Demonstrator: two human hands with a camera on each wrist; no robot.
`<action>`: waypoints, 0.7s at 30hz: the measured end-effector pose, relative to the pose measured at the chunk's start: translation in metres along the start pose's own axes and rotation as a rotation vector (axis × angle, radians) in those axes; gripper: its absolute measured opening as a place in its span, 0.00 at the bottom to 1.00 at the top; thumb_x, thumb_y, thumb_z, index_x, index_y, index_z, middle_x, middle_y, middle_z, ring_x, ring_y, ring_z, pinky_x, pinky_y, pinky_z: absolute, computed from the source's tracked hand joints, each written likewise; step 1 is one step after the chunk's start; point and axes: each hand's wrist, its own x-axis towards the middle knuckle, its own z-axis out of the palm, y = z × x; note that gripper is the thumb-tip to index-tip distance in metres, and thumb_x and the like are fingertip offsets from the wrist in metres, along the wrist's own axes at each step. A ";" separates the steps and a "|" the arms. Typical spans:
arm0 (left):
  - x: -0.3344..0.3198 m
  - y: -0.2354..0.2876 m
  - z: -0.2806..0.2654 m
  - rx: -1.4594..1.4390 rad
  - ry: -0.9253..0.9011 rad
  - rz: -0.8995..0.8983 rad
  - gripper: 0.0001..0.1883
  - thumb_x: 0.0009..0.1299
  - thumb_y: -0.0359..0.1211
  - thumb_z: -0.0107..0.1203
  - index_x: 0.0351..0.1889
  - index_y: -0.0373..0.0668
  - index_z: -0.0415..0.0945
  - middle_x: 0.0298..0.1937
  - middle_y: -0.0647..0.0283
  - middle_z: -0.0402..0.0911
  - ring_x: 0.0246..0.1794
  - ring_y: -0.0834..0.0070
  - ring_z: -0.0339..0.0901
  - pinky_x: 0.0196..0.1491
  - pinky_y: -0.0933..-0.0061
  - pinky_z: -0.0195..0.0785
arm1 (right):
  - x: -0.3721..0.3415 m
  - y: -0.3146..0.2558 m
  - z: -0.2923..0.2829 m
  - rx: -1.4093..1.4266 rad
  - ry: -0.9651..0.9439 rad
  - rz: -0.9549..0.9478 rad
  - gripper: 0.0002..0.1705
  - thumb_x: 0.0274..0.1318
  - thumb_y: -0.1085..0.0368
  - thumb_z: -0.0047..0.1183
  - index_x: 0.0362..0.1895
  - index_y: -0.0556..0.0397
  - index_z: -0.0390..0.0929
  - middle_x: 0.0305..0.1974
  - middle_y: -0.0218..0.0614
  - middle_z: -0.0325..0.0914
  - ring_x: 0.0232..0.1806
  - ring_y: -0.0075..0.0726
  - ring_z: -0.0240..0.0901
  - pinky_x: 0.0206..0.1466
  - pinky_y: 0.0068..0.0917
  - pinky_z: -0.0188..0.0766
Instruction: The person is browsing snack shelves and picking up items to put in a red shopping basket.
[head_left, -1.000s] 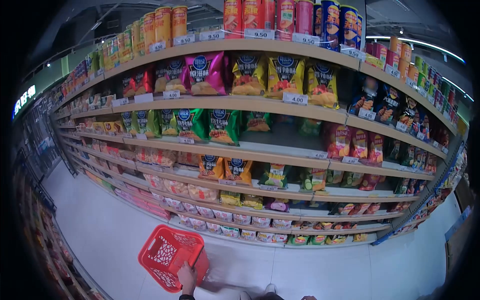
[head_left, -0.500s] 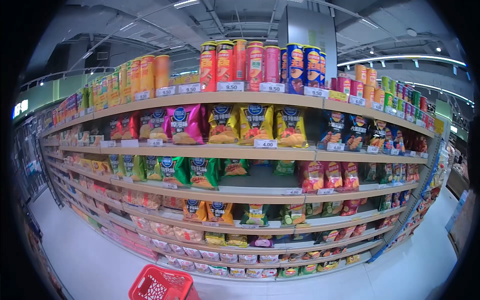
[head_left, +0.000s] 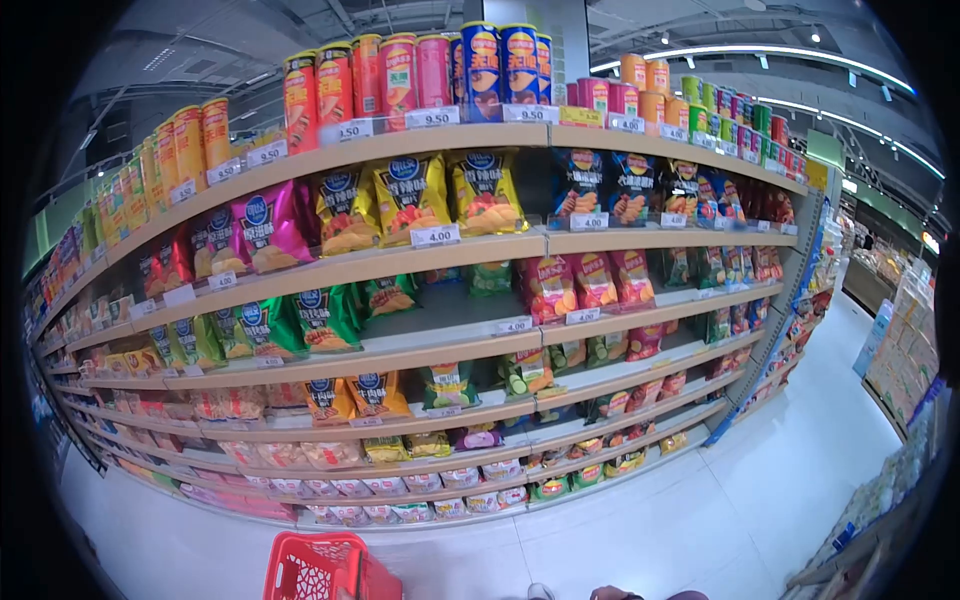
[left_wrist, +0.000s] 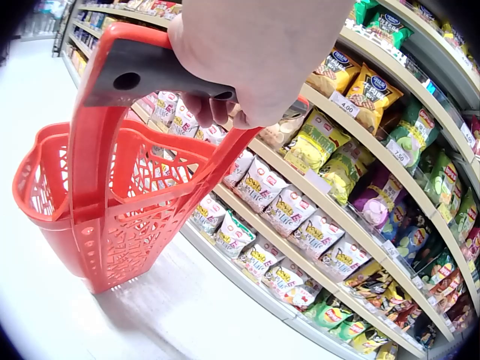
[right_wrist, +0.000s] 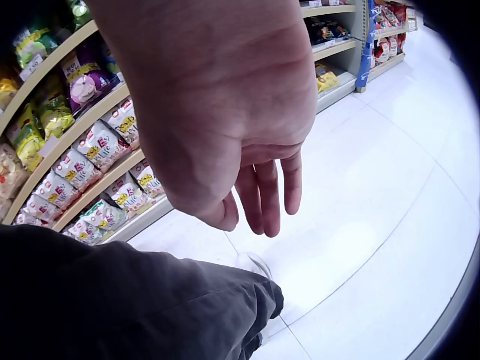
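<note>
My left hand (left_wrist: pixel 247 64) grips the dark handle section (left_wrist: pixel 142 71) of a red shopping basket (left_wrist: pixel 124 240), its fingers curled under the bar. The basket has openwork plastic walls and hangs beside the chip shelves; its upper part (head_left: pixel 318 541) shows at the bottom of the head view. Down at my side hangs my right hand (right_wrist: pixel 232 127), holding nothing, with its fingers loosely bent. Only a bit of that hand shows at the lower edge of the head view. Dark trousers (right_wrist: pixel 135 300) and a pale shoe are below it.
Long curved shelves (head_left: pixel 400 259) of bagged chips stand in front, with canned chips (head_left: pixel 501 70) on top. White snack bags (left_wrist: pixel 259 184) fill low shelves near the basket. Pale floor (head_left: pixel 640 520) runs along the shelf foot, and stacked boxes (head_left: pixel 905 345) stand far right.
The head view has tipped upward and then turned right, so the shelves now sit further left and more of the right aisle shows. The basket has dropped to the lower edge of the view.
</note>
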 end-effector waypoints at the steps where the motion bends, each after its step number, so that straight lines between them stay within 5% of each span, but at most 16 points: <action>1: 0.003 -0.011 0.012 0.074 -0.020 0.031 0.24 0.66 0.44 0.53 0.51 0.35 0.73 0.29 0.50 0.79 0.31 0.54 0.78 0.35 0.54 0.70 | -0.004 -0.004 -0.001 -0.009 -0.014 0.008 0.22 0.49 0.57 0.47 0.49 0.43 0.80 0.50 0.40 0.79 0.54 0.48 0.73 0.58 0.40 0.70; 14: 0.019 -0.003 0.003 0.299 -0.223 0.038 0.28 0.67 0.51 0.50 0.52 0.34 0.72 0.32 0.52 0.79 0.31 0.58 0.78 0.33 0.59 0.71 | -0.015 -0.034 -0.026 0.078 -0.030 0.059 0.23 0.49 0.58 0.47 0.52 0.46 0.78 0.52 0.41 0.78 0.57 0.49 0.71 0.61 0.40 0.67; 17: 0.015 0.011 -0.010 0.276 -0.116 0.038 0.29 0.67 0.50 0.49 0.56 0.34 0.71 0.31 0.53 0.78 0.30 0.58 0.77 0.33 0.60 0.71 | -0.013 -0.034 -0.026 0.068 -0.022 0.048 0.23 0.49 0.58 0.47 0.52 0.46 0.78 0.52 0.41 0.78 0.56 0.49 0.71 0.61 0.41 0.67; 20: 0.018 -0.007 0.007 0.340 -0.199 -0.018 0.31 0.68 0.52 0.48 0.58 0.35 0.69 0.34 0.48 0.79 0.33 0.53 0.78 0.36 0.56 0.72 | -0.012 -0.035 -0.026 0.048 -0.005 0.034 0.22 0.48 0.59 0.46 0.50 0.44 0.79 0.52 0.40 0.78 0.55 0.50 0.73 0.59 0.42 0.69; 21: 0.020 -0.009 0.016 0.273 -0.121 -0.050 0.26 0.64 0.47 0.53 0.51 0.35 0.70 0.31 0.48 0.80 0.31 0.52 0.79 0.35 0.55 0.72 | -0.011 -0.035 -0.025 0.060 0.003 0.039 0.22 0.49 0.59 0.46 0.50 0.44 0.79 0.52 0.40 0.78 0.55 0.50 0.73 0.59 0.42 0.69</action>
